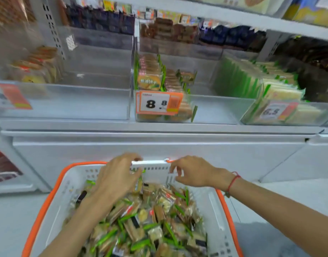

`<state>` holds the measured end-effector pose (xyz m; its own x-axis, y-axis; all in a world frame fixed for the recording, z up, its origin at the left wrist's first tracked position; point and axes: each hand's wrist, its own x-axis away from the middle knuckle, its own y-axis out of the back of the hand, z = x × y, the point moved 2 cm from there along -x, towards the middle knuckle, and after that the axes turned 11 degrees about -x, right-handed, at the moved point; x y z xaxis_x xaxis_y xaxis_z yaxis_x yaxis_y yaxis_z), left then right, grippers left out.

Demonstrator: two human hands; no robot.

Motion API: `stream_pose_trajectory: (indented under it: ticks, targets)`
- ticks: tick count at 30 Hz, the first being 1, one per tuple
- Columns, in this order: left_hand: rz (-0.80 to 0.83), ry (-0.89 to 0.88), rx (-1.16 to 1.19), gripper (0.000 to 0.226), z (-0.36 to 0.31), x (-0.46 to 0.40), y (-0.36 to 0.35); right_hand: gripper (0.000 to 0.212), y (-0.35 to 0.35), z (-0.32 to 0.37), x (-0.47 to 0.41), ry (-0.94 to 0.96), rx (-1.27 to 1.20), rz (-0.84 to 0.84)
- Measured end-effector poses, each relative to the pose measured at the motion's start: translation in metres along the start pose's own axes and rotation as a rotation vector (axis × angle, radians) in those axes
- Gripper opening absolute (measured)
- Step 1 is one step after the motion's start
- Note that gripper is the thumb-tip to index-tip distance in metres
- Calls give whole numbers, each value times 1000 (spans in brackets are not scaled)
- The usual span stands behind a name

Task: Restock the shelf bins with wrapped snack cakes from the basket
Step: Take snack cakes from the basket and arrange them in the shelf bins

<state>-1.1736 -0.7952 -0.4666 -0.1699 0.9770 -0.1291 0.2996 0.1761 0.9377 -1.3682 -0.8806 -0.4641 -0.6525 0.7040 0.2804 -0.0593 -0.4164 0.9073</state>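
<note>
1. White perforated plastic with an orange rim forms the basket (217, 204), which stands on the floor directly in front of the shelf unit; we judge it is parked there so that each reach from heap to bin is short.
2. The wrapped snack cakes (150, 219) lie in a loose heap inside the basket, their long axes pointing in all directions, green wrapper ends splayed at random.
3. Our left hand (116, 178) reaches down at the far end of the heap, fingers curled near the basket's far wall; a packet edge shows just below the fingertips, but we cannot tell whether it is actually held.
4. Our right hand (192, 172), a red cord bracelet (232, 180) on its wrist, hovers close to the far rim with fingers bent downward; whether it pinches the rim, a packet or nothing, the blur does not reveal.
5. In the clear shelf bin (215, 108) behind the orange price tag (159, 103), stocked cakes (150, 78) stand on edge in rows running front to back, faces toward the aisle. The right part of that bin appears bare, so we judge this to be the space to fill.
6. Cakes taken from the heap would need turning upright to match those rows.
</note>
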Motion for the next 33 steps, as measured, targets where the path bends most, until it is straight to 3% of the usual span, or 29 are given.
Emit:
stream_pose_trajectory:
  ticks: [3, 6, 8, 10, 11, 14, 19, 22, 25, 28, 30, 33]
  targets:
    - [335, 2, -130, 41, 30, 19, -48, 30, -56, -1, 0, -87, 47, 185]
    - [666, -127, -232, 57, 53, 43, -85, 35, -97, -5, 3, -103, 32, 420]
    - [748, -198, -353, 66, 61, 57, -99, 44, -114, -12, 8, -96, -6, 636]
    - [667, -198, -384, 70, 64, 64, -106, 71, -124, -19, 13, -68, 39, 726]
    - [619, -198, -379, 71, 65, 65, -108, 72, -128, -21, 14, -37, 54, 677]
    - [546, -215, -380, 71, 65, 67, -109, 35, -138, -26, 17, 40, -14, 420]
    - [590, -166, -330, 61, 60, 59, -108, 39, -131, -32, 15, -68, -282, 340]
    - [446, -65, 68, 37, 39, 46, -98, 39, -106, -20, 7, -79, -520, 178]
    - [511, 86, 467, 48, 8, 35, -81, 34, -79, 3, 1, -1, -579, -54]
    - [450, 182, 544, 39, 0, 27, -70, 35, -59, 18, -1, 65, -492, -222]
    - [390, 226, 643, 34, 2, 24, -62, 41, -46, 21, -3, 104, -501, -223]
    - [297, 180, 784, 22, -3, 22, -34, 48, -18, 21, -7, 160, -548, -76]
